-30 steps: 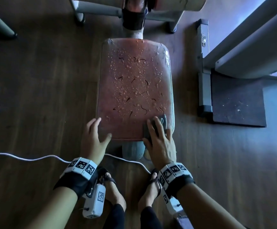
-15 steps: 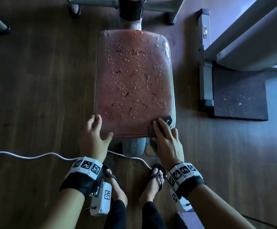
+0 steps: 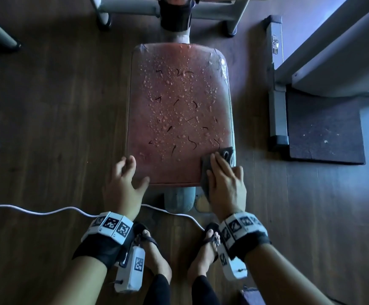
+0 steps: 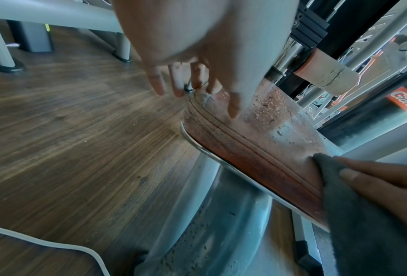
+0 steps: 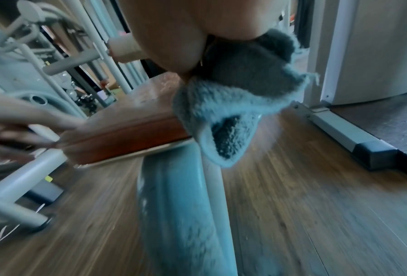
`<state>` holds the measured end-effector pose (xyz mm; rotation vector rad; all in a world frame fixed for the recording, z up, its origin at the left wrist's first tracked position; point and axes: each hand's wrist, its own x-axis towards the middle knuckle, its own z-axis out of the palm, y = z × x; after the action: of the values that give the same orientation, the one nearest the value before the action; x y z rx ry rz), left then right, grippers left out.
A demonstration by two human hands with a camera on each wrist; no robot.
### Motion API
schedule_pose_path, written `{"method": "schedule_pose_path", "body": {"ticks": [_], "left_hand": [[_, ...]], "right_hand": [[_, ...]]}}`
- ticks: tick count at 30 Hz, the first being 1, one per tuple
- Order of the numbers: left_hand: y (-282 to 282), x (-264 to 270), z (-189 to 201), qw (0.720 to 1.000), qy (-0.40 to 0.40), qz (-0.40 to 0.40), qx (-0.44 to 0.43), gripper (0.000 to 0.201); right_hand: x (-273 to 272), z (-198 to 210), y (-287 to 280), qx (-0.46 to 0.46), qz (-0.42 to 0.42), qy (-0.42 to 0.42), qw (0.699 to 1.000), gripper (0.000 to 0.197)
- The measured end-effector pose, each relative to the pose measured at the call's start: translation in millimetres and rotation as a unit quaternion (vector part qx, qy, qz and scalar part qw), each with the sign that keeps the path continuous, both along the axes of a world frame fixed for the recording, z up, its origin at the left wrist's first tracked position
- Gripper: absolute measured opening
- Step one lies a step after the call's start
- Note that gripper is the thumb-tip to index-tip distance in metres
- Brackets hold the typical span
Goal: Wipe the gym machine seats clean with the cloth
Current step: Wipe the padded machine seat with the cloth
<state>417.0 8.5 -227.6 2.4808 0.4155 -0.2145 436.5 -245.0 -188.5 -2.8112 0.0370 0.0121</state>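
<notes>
**Cloth held at the near right corner of a wet machine seat**

The dark grey terry cloth [image 3: 227, 153] lies on the near right corner of the reddish-brown padded vinyl seat [image 3: 179, 119], with part of it draped over the seat's front edge and hanging free, as the right wrist view shows [image 5: 230, 115]. The right hand [image 3: 226, 183] presses flat upon the cloth, fingers straight and close together. The left hand [image 3: 124, 183] rests at the near left corner of the seat, fingers spread and relaxed, thumb lying along the front edge; it grasps nothing. Water droplets [image 3: 172, 106] and short dark curled strands cover the seat's middle and far portions; the near strip beside the hands looks largely free of them. The seat stands on a pale grey metal post [image 4: 211, 214] above a dark wood-plank floor [image 3: 47, 106]. A white cable [image 3: 36, 211] runs across the floor behind the hands. To the right lie a grey metal frame rail [image 3: 278, 111] and a dark rubber mat [image 3: 324, 128].
</notes>
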Motion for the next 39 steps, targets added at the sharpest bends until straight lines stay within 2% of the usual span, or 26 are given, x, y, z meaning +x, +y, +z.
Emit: {"method": "schedule_pose_path", "body": {"ticks": [3, 5, 10, 17, 21, 25, 32, 39], "left_hand": [[-1.2, 1.5, -0.3, 1.000, 0.006, 0.005, 0.007, 0.067], [-2.8, 1.2, -0.1, 1.000, 0.011, 0.008, 0.009, 0.067], [-2.7, -1.8, -4.3, 1.000, -0.003, 0.013, -0.017, 0.067], [-3.8, -2.4, -4.2, 1.000, -0.007, 0.014, -0.016, 0.065], [-1.1, -3.0, -7.0, 1.000, -0.008, 0.008, -0.022, 0.064], [-2.4, -2.1, -1.1, 1.000, -0.009, 0.004, -0.012, 0.064], [-8.8, -0.9, 9.4, 1.000, -0.009, 0.018, -0.008, 0.062], [-6.8, -0.4, 13.8, 1.000, -0.002, 0.003, 0.001, 0.062]], "right_hand": [[-29.6, -1.6, 5.0, -0.046, 0.029, 0.060, 0.997, 0.069], [-34.1, -3.4, 4.7, -0.068, 0.035, 0.078, 0.994, 0.077], [-12.8, -4.4, 3.7, -0.086, 0.041, 0.073, 0.993, 0.068], [-18.8, -0.7, 10.6, -0.081, -0.003, 0.109, 0.991, 0.061], [7.1, -2.5, 8.0, -0.072, 0.001, 0.110, 0.991, 0.059], [34.0, -6.0, 4.2, -0.073, 0.017, 0.100, 0.992, 0.063], [-3.1, -9.6, 4.2, -0.065, 0.049, 0.112, 0.990, 0.070], [32.6, -16.9, 3.5, -0.039, 0.058, 0.101, 0.992, 0.067]]}}
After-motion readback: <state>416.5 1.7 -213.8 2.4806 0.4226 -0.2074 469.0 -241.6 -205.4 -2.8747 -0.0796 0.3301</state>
